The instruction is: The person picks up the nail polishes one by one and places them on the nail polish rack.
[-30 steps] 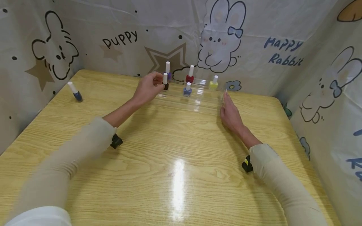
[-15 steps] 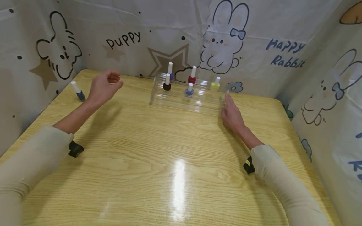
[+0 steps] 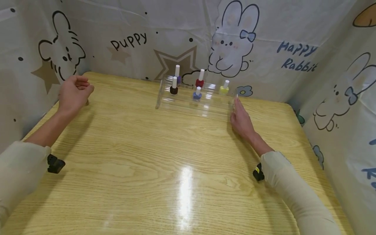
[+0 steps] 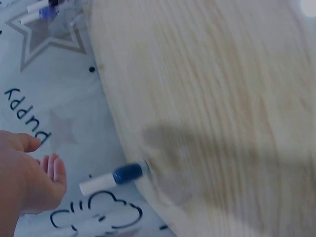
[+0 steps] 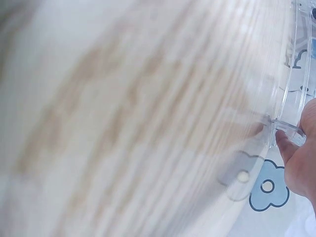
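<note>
My left hand (image 3: 74, 94) hovers at the table's far left with its fingers loosely bent and nothing in them. Close by, a dark blue nail polish bottle (image 4: 128, 173) with a white cap stands on the table; the left wrist view shows a gap between it and the fingers. In the head view the hand hides nearly all of it. My right hand (image 3: 242, 120) grips the right end of a clear stepped display rack (image 3: 182, 103). On the rack stand black (image 3: 174, 89), purple (image 3: 178, 80), red (image 3: 199, 83), light blue (image 3: 197, 95) and yellow (image 3: 224, 89) nail polish bottles.
The wooden table (image 3: 164, 156) reaches back to a cloth backdrop (image 3: 132, 19) printed with rabbits, stars and lettering. Cloth also hangs along both sides. Dark wrist cameras (image 3: 55, 164) sit under the cuffs.
My left hand has let go of the black nail polish bottle on the rack and swung left to the dark blue one. The right hand has stayed at the rack's end.
</note>
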A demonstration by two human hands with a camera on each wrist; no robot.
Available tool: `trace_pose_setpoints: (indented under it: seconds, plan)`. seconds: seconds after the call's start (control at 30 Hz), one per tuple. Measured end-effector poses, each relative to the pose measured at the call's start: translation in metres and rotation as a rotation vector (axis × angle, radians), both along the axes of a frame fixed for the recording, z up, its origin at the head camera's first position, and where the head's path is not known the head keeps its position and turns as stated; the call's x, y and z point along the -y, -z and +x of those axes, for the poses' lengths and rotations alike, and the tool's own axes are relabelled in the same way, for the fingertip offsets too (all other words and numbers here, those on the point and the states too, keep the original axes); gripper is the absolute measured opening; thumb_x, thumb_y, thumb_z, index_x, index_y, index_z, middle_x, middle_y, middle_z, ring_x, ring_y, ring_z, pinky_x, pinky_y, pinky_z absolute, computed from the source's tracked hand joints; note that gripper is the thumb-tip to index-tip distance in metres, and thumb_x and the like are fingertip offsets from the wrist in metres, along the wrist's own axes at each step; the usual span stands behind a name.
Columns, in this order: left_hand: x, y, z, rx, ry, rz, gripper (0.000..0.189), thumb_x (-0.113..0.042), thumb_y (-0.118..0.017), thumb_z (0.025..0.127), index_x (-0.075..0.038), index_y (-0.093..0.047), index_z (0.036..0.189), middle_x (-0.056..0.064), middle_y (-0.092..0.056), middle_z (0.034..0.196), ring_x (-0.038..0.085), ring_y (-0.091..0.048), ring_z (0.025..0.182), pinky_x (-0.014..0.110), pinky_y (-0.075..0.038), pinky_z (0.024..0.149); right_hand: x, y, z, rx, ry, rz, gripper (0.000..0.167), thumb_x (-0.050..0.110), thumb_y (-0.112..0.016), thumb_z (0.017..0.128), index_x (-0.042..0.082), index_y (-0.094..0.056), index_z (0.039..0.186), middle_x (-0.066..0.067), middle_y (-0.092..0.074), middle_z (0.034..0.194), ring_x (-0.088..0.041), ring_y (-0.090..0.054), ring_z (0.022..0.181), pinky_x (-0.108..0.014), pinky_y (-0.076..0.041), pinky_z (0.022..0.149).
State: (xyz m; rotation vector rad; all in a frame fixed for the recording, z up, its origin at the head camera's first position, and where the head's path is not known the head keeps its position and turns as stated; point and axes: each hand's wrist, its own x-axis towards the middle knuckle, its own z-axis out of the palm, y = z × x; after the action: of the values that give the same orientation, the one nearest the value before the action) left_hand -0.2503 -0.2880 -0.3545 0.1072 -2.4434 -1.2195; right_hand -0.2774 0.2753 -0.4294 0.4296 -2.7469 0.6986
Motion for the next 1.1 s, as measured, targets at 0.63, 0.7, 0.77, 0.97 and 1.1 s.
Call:
trace_pose_setpoints:
  seconds: [0.63, 0.7, 0.77, 0.97, 1.1]
  plan:
    - [0.034, 0.022, -0.012, 0.23, -0.197, -0.005, 0.068, -0.034, -0.058, 0.097, 0.005, -0.037, 0.149, 0.023, -0.044, 0.143, 0.029, -0.051, 0.124, 0.03, -0.045, 0.092, -0.001, -0.001, 0.001, 0.004, 0.001, 0.005, 0.061, -0.002, -0.041, 0.1, -0.011, -0.014, 0.154, -0.027, -0.014, 0.161, -0.037, -0.015, 0.148, -0.044, -0.015, 0.119]
    - [0.034, 0.023, -0.015, 0.255, -0.185, 0.024, 0.07, -0.033, -0.059, 0.097, 0.006, -0.035, 0.15, 0.024, -0.043, 0.144, 0.027, -0.051, 0.122, 0.03, -0.045, 0.095, -0.001, -0.002, 0.001, 0.005, 0.002, 0.001, 0.061, -0.002, -0.04, 0.1, -0.012, -0.014, 0.154, -0.027, -0.014, 0.161, -0.037, -0.015, 0.148, -0.044, -0.015, 0.119]
    - [0.034, 0.025, -0.018, 0.284, -0.16, 0.038, 0.073, -0.032, -0.059, 0.097, 0.007, -0.031, 0.152, 0.027, -0.042, 0.146, 0.029, -0.049, 0.124, 0.033, -0.044, 0.097, -0.001, -0.003, 0.001, 0.006, 0.009, 0.003, 0.061, -0.002, -0.041, 0.099, -0.012, -0.014, 0.154, -0.027, -0.014, 0.161, -0.037, -0.015, 0.148, -0.044, -0.015, 0.119]
    - [0.037, 0.031, -0.02, 0.327, -0.102, -0.057, 0.076, -0.031, -0.058, 0.099, 0.013, -0.024, 0.151, 0.037, -0.04, 0.144, 0.047, -0.044, 0.125, 0.053, -0.04, 0.097, -0.001, -0.003, 0.0, 0.023, 0.012, -0.002, 0.062, -0.002, -0.04, 0.1, -0.01, -0.012, 0.154, -0.027, -0.013, 0.161, -0.036, -0.013, 0.149, -0.043, -0.014, 0.119]
    - [0.039, 0.034, -0.02, 0.334, -0.1, -0.077, 0.072, -0.027, -0.057, 0.099, 0.015, -0.025, 0.149, 0.039, -0.041, 0.141, 0.05, -0.044, 0.124, 0.057, -0.039, 0.098, -0.001, 0.0, -0.001, 0.031, 0.01, 0.0, 0.063, -0.001, -0.041, 0.1, -0.01, -0.011, 0.155, -0.027, -0.013, 0.161, -0.037, -0.014, 0.149, -0.044, -0.015, 0.119]
